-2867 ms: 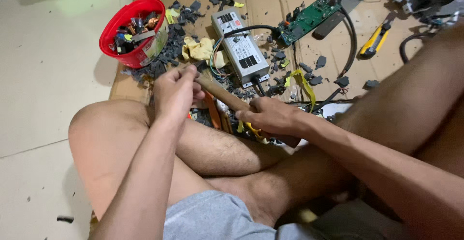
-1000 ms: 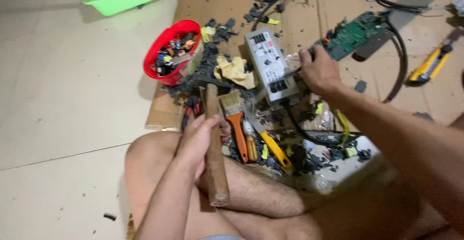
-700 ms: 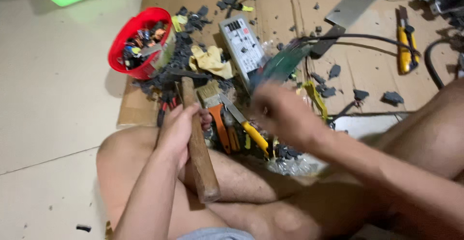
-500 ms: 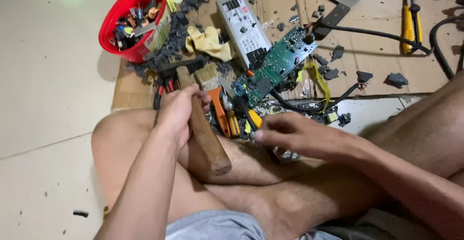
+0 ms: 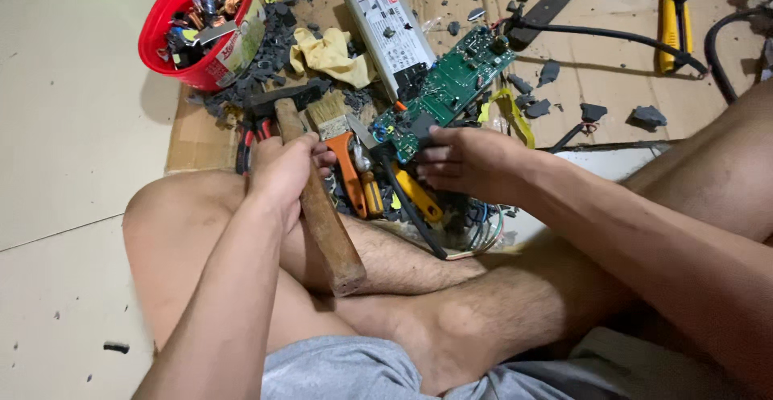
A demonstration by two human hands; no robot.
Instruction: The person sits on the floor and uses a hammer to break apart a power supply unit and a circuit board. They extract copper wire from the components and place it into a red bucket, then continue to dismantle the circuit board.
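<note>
- Both arms were bare, with no sleeves, watch or rings showing.
- Legs were bare and hairy.
- Grey shorts (image 5: 338,368) covered the lap.

Pale tiled floor (image 5: 72,126) under flattened brown cardboard (image 5: 596,62).

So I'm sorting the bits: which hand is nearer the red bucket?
Left. The left hand grips the wooden hammer handle just below the red bucket; the right hand holds the green circuit board, farther off to the right.
</note>
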